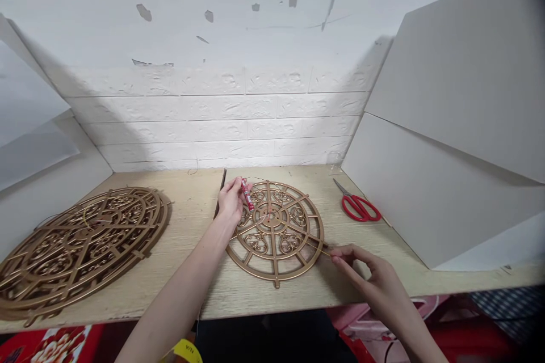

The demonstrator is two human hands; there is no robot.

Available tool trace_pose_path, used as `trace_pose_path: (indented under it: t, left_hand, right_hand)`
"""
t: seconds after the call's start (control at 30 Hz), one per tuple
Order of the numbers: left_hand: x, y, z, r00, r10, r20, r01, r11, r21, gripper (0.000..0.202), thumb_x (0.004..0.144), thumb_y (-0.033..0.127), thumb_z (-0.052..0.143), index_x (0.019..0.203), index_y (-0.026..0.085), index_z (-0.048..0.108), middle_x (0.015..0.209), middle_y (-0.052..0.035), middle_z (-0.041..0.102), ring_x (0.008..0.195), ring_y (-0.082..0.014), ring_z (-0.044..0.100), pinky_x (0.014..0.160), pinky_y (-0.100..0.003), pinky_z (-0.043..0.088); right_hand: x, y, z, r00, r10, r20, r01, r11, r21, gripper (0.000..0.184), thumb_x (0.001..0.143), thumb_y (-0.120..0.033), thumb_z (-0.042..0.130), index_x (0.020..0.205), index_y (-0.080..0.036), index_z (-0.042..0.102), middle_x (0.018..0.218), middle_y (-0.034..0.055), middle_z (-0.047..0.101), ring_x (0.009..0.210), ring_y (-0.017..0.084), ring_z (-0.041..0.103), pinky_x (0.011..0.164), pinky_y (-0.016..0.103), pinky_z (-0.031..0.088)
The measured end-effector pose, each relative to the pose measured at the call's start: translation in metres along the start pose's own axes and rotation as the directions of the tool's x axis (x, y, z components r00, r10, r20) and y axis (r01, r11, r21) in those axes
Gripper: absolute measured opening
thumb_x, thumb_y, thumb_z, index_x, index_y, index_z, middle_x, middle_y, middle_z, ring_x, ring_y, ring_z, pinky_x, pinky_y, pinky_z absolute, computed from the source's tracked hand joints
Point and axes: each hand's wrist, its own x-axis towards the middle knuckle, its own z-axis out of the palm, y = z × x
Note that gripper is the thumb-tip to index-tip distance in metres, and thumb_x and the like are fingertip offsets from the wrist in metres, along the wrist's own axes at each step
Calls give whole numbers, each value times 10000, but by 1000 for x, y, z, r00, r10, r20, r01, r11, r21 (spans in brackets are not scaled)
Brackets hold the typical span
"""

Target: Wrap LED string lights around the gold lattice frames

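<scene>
A round gold openwork disc (276,232) lies flat on the wooden table (191,210) in front of me. My left hand (230,199) rests at its upper left rim, fingers closed on a small red ornament (247,194). My right hand (371,272) sits just off the disc's right edge, its fingertips pinched on a thin gold string (324,252) that runs toward the disc.
A stack of larger gold openwork discs (80,244) lies at the left of the table. Red-handled scissors (357,205) lie at the back right. Grey boards (447,142) stand along both sides, a white brick wall behind. Red items show below the table's front edge.
</scene>
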Motion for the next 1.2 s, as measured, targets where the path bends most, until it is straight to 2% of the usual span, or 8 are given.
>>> trace_pose_path:
  t: [0.13,0.33,0.47,0.6,0.67,0.83,1.07,1.2]
  left_hand:
    - [-1,0,0,1000,5,13,-5,1000,4,81,775,60,613,709,108,617,657,-34,639,589,-112,645,717,-272,562]
    - [-2,1,2,1000,-7,-23,6,1000,-9,73,761,54,627,712,105,608,657,-33,637,587,-116,645,720,-282,560]
    - [-3,2,3,1000,-9,-30,8,1000,-13,62,750,53,642,718,99,614,665,-43,638,595,-123,649,699,-275,560]
    - [-4,2,4,999,-17,-31,17,1000,-3,62,754,50,635,718,95,611,660,-42,636,592,-118,642,695,-275,557]
    - [-3,1,3,999,-19,-35,19,1000,-7,58,744,49,646,724,93,614,672,-49,641,603,-123,647,697,-276,555]
    - [0,-1,0,1000,-19,-19,19,1000,-10,49,752,54,638,737,96,618,679,-54,647,619,-135,662,683,-261,548]
    - [1,-1,-2,999,-38,11,38,999,-12,52,761,69,631,723,104,623,640,-42,643,607,-131,662,611,-214,534]
    - [2,-1,-2,999,-35,17,35,999,-21,64,766,67,626,714,104,620,626,-43,640,587,-127,658,594,-207,530]
  right_hand:
    - [-1,-2,-9,997,20,-74,-13,996,91,322,752,-498,632,785,-185,700,784,66,686,778,224,616,744,296,475]
    - [-9,-23,-17,999,49,-8,-43,936,349,263,721,-453,691,739,-191,697,716,59,660,709,193,599,656,270,482]
    - [-16,-29,-25,998,-59,23,42,884,466,224,728,-443,694,753,-222,711,712,61,650,733,203,598,678,302,487]
    - [-12,-27,-27,983,-171,67,123,886,447,167,721,-372,717,846,-264,736,787,80,689,815,234,627,734,338,510]
    - [-3,-28,-22,976,-208,62,164,895,415,149,726,-340,713,844,-253,738,794,89,699,804,235,638,721,341,524]
    - [30,-41,3,968,-223,-115,250,893,373,175,736,-343,711,852,-212,724,830,81,713,748,207,641,698,327,528]
    - [78,-53,37,948,-306,-90,316,860,402,159,777,-338,678,853,-203,714,812,62,708,767,207,632,713,344,495]
    - [99,-58,50,925,-373,-73,357,786,505,99,768,-307,690,814,-226,722,928,53,686,901,205,608,785,341,483]
